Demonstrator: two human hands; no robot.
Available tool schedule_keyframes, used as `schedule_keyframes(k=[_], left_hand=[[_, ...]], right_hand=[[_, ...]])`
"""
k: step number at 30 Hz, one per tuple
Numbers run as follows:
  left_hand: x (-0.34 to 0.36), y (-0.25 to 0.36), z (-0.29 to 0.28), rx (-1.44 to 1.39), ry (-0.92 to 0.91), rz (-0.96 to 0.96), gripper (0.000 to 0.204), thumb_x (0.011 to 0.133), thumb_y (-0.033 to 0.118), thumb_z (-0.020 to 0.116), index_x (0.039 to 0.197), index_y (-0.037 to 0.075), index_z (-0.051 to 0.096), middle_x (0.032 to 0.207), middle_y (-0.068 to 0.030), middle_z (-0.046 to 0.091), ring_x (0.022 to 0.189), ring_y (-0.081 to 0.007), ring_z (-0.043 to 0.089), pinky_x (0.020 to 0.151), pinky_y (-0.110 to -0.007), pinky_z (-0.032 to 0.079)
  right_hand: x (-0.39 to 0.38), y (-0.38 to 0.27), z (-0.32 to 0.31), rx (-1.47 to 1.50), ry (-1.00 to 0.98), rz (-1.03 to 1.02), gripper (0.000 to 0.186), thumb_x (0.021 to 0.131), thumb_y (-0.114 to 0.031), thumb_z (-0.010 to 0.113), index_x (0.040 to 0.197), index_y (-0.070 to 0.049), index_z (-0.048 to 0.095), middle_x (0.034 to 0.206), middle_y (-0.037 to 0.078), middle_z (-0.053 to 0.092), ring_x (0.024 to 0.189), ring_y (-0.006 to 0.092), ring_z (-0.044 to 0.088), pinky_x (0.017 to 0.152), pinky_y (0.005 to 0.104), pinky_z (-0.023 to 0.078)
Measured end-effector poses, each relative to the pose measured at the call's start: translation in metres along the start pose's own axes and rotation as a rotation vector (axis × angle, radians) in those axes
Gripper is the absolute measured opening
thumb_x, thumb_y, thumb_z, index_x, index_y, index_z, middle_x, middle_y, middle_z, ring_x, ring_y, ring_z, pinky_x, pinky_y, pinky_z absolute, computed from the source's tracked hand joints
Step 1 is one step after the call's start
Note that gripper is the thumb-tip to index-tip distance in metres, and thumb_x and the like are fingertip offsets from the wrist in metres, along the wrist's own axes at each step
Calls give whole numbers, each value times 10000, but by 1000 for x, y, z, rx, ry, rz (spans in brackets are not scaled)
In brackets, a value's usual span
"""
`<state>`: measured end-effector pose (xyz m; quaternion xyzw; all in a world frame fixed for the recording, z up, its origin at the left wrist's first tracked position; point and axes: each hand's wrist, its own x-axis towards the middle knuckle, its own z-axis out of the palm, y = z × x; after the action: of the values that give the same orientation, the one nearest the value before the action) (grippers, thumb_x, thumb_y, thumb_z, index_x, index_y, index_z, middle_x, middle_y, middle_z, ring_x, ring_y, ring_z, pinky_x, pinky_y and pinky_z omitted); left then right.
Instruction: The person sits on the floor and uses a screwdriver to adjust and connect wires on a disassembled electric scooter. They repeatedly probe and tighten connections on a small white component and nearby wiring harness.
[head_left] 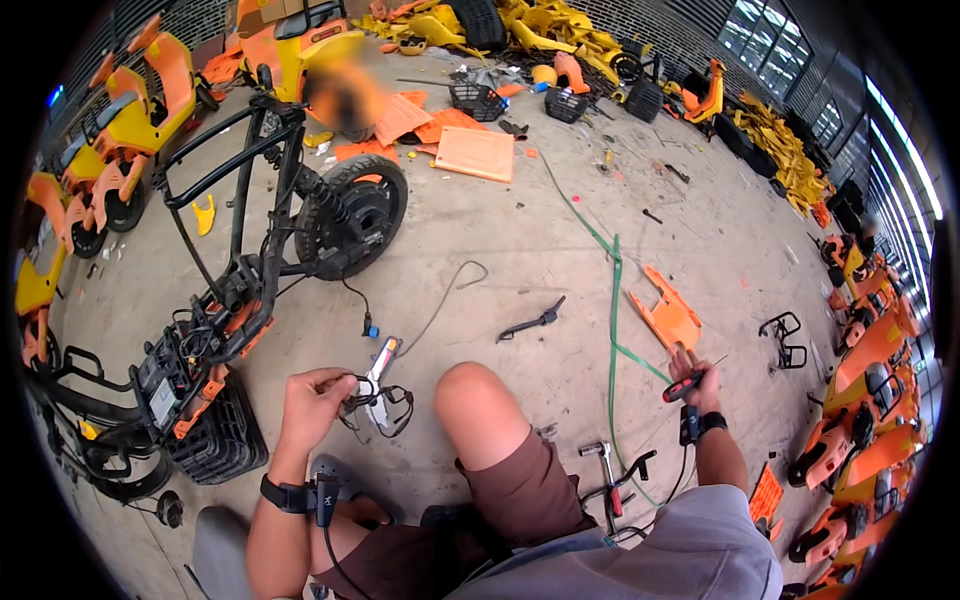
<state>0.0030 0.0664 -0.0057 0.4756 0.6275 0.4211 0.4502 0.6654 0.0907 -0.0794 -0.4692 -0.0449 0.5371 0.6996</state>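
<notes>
In the head view, the left hand (318,398), toward 8 o'clock, pinches a black cable (364,389) between thumb and fingertips. The cable's loops hang toward 3 o'clock of that hand, over a white piece (382,362); whether they touch it, I cannot tell. The right hand (706,383), toward 4 o'clock, holds a screwdriver (683,387) across the palm, its shaft pointing toward 2 o'clock, fingers only partly wrapped round the handle.

For good handling, a light pinch should spare the thin wires, and teasing the loops apart would likely beat pulling. The screwdriver calls for a fuller grip before any pressure, its tip kept off the insulation. The green strap (614,330), toward 3 o'clock, runs close to the right hand and could snag. The ratchet (606,465) lies toward 5 o'clock.
</notes>
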Motion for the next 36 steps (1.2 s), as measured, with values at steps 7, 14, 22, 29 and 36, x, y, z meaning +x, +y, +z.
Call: schedule_keyframes(k=[7, 14, 22, 29, 36], left_hand=[[13, 2, 14, -29, -59, -21, 151, 874, 69, 682, 958, -54, 707, 647, -23, 610, 498, -64, 505, 452, -214, 391], [20, -8, 19, 56, -62, 39, 176, 873, 103, 698, 960, -51, 701, 668, -36, 620, 505, -77, 521, 455, -225, 406], [23, -19, 13, 40, -77, 39, 180, 898, 93, 668, 953, -77, 688, 663, -43, 595, 485, -80, 510, 428, -226, 394], [32, -24, 3, 46, -65, -11, 194, 910, 114, 656, 960, -71, 684, 660, -51, 606, 474, -80, 507, 420, -230, 391], [34, -30, -10, 41, -12, -16, 217, 941, 151, 634, 919, -62, 666, 638, -46, 590, 467, -71, 475, 422, -230, 362]], right_hand=[[7, 68, 160, -73, -270, 338, 566, 776, -136, 483, 1307, 42, 407, 1353, 260, 461, 1225, 388, 499, 1107, 543, 361], [-103, 92, 396, 76, -763, 274, 556, 661, -51, 532, 1211, 5, 471, 1254, 255, 489, 1206, 370, 503, 1074, 532, 387], [-145, 169, 458, 44, -763, 528, 382, 649, -97, 591, 1004, -52, 458, 981, 111, 468, 1153, 340, 438, 747, 525, 531], [-118, 312, 432, -398, -785, 799, 374, 754, -99, 510, 1121, -26, 527, 860, 123, 601, 574, 180, 565, 440, 318, 421], [-138, 327, 415, -747, -1190, 395, 346, 795, -159, 562, 1100, 5, 587, 792, 112, 661, 416, 140, 496, 376, 316, 414]])
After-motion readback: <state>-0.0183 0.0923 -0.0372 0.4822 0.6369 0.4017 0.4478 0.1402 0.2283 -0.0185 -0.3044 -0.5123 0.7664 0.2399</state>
